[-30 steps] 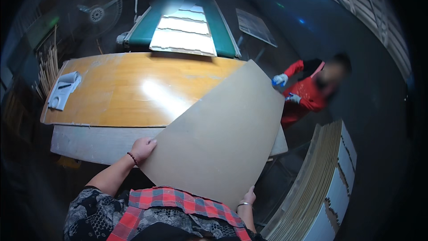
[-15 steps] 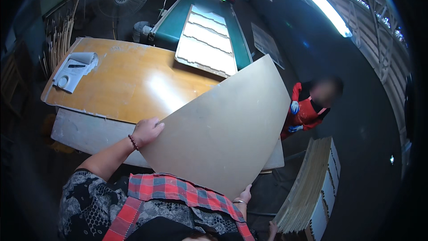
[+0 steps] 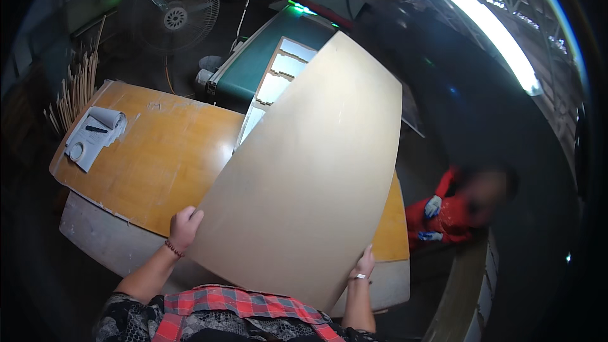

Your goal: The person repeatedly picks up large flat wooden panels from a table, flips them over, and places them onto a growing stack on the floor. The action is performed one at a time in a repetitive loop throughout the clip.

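A large thin beige board (image 3: 304,164) slants across the middle of the view, its far end over the green conveyor. My left hand (image 3: 185,228) is closed on its left edge, fingers tucked underneath and the thumb along the side. On the near right edge my right hand (image 3: 364,262) grips the same board. Below the board lies an orange-brown tabletop (image 3: 164,152), largely covered by it on the right. A panel with white glossy sections (image 3: 274,82) rests on the green conveyor (image 3: 237,73), partly hidden behind the board.
A person in red (image 3: 453,212) with gloved hands stands at the right. Near that person is a stack of boards (image 3: 465,288). Papers and a tape roll (image 3: 77,151) lie on the table's left. Behind stand a fan (image 3: 175,18) and thin wooden sticks (image 3: 75,98).
The board has swung leftward and forward, and its far end now covers part of the white-sectioned panel. Both my hands have kept hold of it. My right hand has moved farther from my body.
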`<state>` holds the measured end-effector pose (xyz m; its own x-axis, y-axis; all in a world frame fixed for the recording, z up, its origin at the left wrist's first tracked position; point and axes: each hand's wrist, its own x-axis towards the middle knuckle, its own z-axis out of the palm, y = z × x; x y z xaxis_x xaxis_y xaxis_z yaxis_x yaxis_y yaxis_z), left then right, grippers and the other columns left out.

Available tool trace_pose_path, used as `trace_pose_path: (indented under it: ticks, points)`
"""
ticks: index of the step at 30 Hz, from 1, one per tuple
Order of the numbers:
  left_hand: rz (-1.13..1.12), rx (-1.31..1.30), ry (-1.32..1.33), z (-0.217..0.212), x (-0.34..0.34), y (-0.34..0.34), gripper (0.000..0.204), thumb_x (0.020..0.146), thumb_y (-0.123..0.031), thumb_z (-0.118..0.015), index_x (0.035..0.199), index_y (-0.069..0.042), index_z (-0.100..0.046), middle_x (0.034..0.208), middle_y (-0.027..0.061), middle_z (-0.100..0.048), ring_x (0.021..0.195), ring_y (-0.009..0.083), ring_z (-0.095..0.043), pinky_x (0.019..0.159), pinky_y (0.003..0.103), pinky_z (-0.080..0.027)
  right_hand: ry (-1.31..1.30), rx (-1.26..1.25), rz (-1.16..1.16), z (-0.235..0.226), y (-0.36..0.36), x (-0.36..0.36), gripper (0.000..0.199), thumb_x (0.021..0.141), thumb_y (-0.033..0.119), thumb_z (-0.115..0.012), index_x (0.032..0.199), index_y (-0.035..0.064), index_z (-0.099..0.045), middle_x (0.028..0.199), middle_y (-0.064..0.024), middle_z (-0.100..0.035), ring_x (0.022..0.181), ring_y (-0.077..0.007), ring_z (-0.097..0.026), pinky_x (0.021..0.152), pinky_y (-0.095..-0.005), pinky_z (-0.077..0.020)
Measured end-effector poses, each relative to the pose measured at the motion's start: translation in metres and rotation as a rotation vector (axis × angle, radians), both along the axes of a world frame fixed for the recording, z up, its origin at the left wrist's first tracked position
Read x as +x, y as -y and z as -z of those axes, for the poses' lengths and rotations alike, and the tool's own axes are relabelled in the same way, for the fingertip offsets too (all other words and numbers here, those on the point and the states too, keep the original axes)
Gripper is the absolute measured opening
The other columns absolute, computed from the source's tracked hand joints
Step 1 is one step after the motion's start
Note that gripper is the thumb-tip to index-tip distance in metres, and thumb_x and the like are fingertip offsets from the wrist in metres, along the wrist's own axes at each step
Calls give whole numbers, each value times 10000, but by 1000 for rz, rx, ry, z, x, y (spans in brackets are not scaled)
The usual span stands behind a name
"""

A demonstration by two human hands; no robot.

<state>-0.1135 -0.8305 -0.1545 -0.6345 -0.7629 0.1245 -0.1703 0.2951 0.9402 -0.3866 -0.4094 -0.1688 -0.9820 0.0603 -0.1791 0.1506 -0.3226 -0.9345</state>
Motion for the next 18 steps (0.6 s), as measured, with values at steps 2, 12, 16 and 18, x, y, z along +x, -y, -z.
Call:
trace_pose_path:
  ticks: [2,12,16,18]
  points:
    - [-52,25,-67,0,-56,6,359,799,-249,-568,596,12,-429,497,111,-395,478,139,-352,459,334,-337,0,14,-98,-16,24,-83,421,942,337,-392,1031,-48,-536,988,-99,-594,852,-204,-581,750,-337,-487]
    - [-163,170,221,10,-267,83,320,783,-287,-552,755,32,-547,692,158,-551,659,217,-540,609,350,-427,-175,784,-193,-27,154,-390,466,845,407,-531,789,-47,-623,801,-112,-625,720,-172,-560,682,-335,-454]
    - [-38,-574,821,-3,-264,79,465,822,-378,-520,1028,39,-544,1030,225,-576,951,313,-566,831,367,-434,-413,1761,-49,-16,177,-362,421,816,403,-537,985,27,-622,1058,-226,-575,979,-351,-544,866,-422,-426]
    - [107,-188,710,12,-254,86,536,840,-430,-491,1088,45,-507,1086,222,-557,996,307,-553,857,370,-426,-268,1589,-181,7,159,-357,473,809,430,-547,1024,13,-602,1081,-216,-573,990,-342,-546,880,-394,-419]
